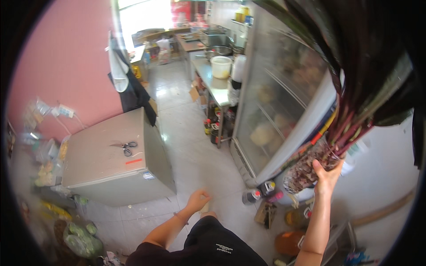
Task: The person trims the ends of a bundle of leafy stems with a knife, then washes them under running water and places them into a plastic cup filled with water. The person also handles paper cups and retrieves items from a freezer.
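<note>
My right hand grips the neck of a clear container packed with brownish pieces, either roots or stones. The container tilts down to the left. From its mouth rises a potted plant with reddish stems and long, dark leaves that fill the upper right. Low in front of my body hangs my left hand, its fingers loosely curled, with nothing visible in them. Just beyond the plant stands a glass-door display refrigerator. Part of the container is hidden behind my right fingers.
A chest freezer on the left bears scissors. Dark bottles stand by the refrigerator's base, near large jars of orange liquid. Farther off, a metal table carries a white bucket. Bagged green vegetables lie lower left.
</note>
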The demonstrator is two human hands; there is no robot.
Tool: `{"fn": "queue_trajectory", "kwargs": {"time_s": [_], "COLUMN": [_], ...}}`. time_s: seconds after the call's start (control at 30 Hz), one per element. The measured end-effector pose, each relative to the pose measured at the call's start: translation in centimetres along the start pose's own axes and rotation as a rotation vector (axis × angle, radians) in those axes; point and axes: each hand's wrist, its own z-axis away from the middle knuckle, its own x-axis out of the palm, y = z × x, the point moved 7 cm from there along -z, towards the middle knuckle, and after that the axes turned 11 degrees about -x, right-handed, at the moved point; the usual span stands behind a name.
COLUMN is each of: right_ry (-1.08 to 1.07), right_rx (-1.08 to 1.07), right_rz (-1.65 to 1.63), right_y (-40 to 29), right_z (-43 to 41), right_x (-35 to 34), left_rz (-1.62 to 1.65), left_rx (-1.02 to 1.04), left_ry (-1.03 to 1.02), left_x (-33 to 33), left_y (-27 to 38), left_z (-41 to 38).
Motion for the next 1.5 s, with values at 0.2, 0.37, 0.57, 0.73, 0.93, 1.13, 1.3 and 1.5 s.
{"fn": "queue_trajectory", "kwargs": {"time_s": [0.2,0.37,0.57,0.73,0.93,1.13,1.3,1.5], "right_ry": [-0.287,-0.437,-0.598,-0.628,-0.708,-0.720,-0.710,-0.654], "right_rx": [-0.029,-0.037,-0.060,-0.101,-0.003,0.128,0.076,0.055], "right_rz": [-0.234,-0.450,-0.429,-0.446,-0.556,-0.772,-0.599,-0.644], "right_y": [6.9,13.4,22.5,36.9,44.2,52.4,61.2,69.5], "right_z": [-4.6,-7.8,-12.0,-17.6,-23.2,-26.6,-28.6,-35.3], "right_x": [27.0,50.2,73.2,92.4,115.3,137.7,150.5,164.6], "left_rz": [0.119,0.056,0.068,0.083,0.290,0.301,0.112,-0.004], "left_rx": [-0.175,-0.146,-0.100,-0.179,-0.352,-0.310,0.232,0.232], "left_ry": [0.191,0.245,0.293,0.381,0.565,0.833,0.818,0.948], "left_x": [-10.9,-19.3,-27.0,-33.0,-41.4,-52.4,-66.9,-76.4], "left_y": [-5.2,-3.6,-2.6,-7.2,-8.1,-5.3,7.9,13.7], "left_z": [-8.2,-19.5,-34.3,-48.3,-61.4,-80.6,-106.4,-139.9]}}
